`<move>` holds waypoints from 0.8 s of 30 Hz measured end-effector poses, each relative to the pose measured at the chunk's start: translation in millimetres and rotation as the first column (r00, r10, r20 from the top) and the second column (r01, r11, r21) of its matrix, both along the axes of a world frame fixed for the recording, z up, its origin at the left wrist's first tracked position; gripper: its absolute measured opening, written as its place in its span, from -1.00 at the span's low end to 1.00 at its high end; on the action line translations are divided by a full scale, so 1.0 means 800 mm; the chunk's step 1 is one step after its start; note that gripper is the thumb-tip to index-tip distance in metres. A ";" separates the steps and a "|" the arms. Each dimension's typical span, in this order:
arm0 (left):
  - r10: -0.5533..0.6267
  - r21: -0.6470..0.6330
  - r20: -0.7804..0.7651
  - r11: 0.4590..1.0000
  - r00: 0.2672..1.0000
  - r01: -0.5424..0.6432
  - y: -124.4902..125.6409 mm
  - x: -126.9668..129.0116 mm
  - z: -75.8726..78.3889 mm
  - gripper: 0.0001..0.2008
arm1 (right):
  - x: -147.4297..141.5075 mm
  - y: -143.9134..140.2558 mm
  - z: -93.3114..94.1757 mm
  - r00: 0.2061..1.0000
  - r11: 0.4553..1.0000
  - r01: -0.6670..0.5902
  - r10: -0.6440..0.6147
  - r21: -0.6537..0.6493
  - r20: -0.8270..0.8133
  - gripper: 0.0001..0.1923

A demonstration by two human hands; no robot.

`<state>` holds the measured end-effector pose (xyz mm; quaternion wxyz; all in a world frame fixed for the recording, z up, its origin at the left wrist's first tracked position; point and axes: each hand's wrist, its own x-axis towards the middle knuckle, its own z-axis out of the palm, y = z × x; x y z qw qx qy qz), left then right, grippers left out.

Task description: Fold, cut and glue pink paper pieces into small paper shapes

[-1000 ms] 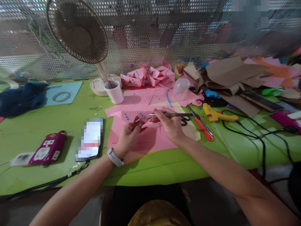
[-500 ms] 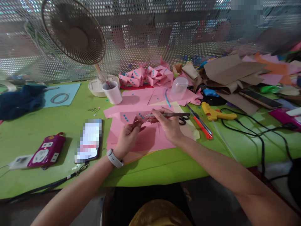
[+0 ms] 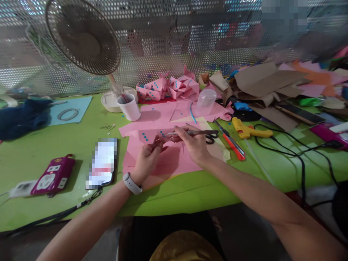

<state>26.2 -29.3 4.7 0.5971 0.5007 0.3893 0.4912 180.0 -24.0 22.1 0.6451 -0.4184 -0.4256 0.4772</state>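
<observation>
Little has shifted since before: my left hand (image 3: 148, 156) still pinches a small pink fold (image 3: 158, 140) above the pink sheets (image 3: 168, 163) near the table's (image 3: 49, 145) front edge, steadying it while my right hand (image 3: 193, 144) grips tweezers (image 3: 190, 133), tip seemingly at it.

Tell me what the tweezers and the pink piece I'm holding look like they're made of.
The tweezers in the right hand look like metal: thin, grey, with a dull sheen along the arms. The pink piece pinched by the left hand looks like matte paper, thin and creased like the pink sheets underneath.
</observation>
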 end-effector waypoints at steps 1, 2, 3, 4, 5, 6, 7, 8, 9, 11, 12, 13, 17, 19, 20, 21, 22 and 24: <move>0.000 -0.002 0.002 1.000 1.000 0.000 0.000 0.000 0.000 -0.77 | 0.000 0.000 0.000 1.000 1.000 0.003 -0.003 -0.001 0.003 -0.72; 0.001 -0.003 0.003 1.000 1.000 -0.001 0.000 0.000 0.000 -0.77 | 0.000 0.000 0.000 1.000 1.000 0.004 -0.004 -0.002 0.008 -0.72; 0.001 -0.006 0.003 1.000 1.000 -0.001 0.000 0.000 0.000 -0.77 | 0.000 0.000 0.000 1.000 1.000 0.004 -0.004 0.002 0.012 -0.72; 0.000 -0.010 0.002 1.000 1.000 0.000 0.000 0.000 0.000 -0.77 | 0.000 0.000 0.000 1.000 1.000 0.002 -0.003 0.008 0.017 -0.72; 0.001 -0.015 0.002 1.000 1.000 -0.001 -0.001 0.000 0.000 -0.77 | 0.001 0.000 0.000 1.000 1.000 0.001 -0.002 0.015 0.021 -0.72; 0.003 -0.019 0.003 1.000 1.000 -0.003 -0.001 0.001 0.000 -0.77 | 0.001 0.000 0.000 1.000 1.000 0.000 -0.001 0.019 0.025 -0.73; 0.005 -0.023 0.005 1.000 1.000 -0.005 -0.001 0.001 0.001 -0.77 | 0.001 0.000 0.000 1.000 1.000 -0.001 0.000 0.019 0.031 -0.73; 0.007 -0.025 0.007 1.000 1.000 -0.006 -0.001 0.001 0.001 -0.77 | 0.001 0.000 0.000 0.999 1.000 -0.001 0.000 0.018 0.035 -0.73; 0.008 -0.027 0.012 1.000 1.000 -0.008 -0.001 0.001 0.001 -0.76 | 0.001 0.000 0.001 0.999 1.000 -0.001 0.000 0.016 0.037 -0.73; 0.008 -0.028 0.021 1.000 1.000 -0.007 -0.001 0.001 0.001 -0.75 | 0.001 0.000 0.001 0.999 1.000 -0.002 0.002 0.013 0.036 -0.72; 0.006 -0.028 0.024 1.000 1.000 -0.006 -0.001 0.001 0.001 -0.75 | 0.001 0.000 0.001 1.000 1.000 -0.001 0.001 0.014 0.030 -0.72; 0.005 -0.027 0.026 1.000 1.000 -0.004 -0.001 0.001 0.001 -0.75 | 0.001 0.000 0.001 1.000 1.000 -0.001 0.001 0.015 0.023 -0.72; -0.002 -0.024 0.031 1.000 1.000 0.003 -0.001 0.000 0.002 -0.72 | 0.001 -0.001 0.001 1.000 1.000 -0.007 0.007 0.009 0.023 -0.72; -0.001 -0.032 0.042 0.999 0.999 0.002 -0.001 0.000 0.003 -0.71 | 0.001 0.000 0.001 1.000 1.000 -0.005 0.005 0.007 0.030 -0.73; 0.000 -0.038 0.049 0.999 0.999 0.002 -0.001 0.001 0.003 -0.71 | 0.001 0.000 0.001 1.000 1.000 0.000 0.000 0.006 0.030 -0.72; 0.001 -0.044 0.056 0.999 0.998 0.002 -0.001 0.001 0.004 -0.71 | 0.001 0.000 0.000 1.000 1.000 0.004 -0.004 0.007 0.031 -0.72; 0.001 -0.050 0.062 0.999 0.998 0.002 -0.001 0.001 0.004 -0.72 | 0.001 0.001 0.000 0.999 1.000 0.008 -0.008 0.008 0.034 -0.72; 0.012 -0.061 0.074 0.998 0.997 -0.007 0.000 0.001 0.004 -0.74 | 0.002 0.001 -0.001 0.999 1.000 0.019 -0.019 0.012 0.051 -0.71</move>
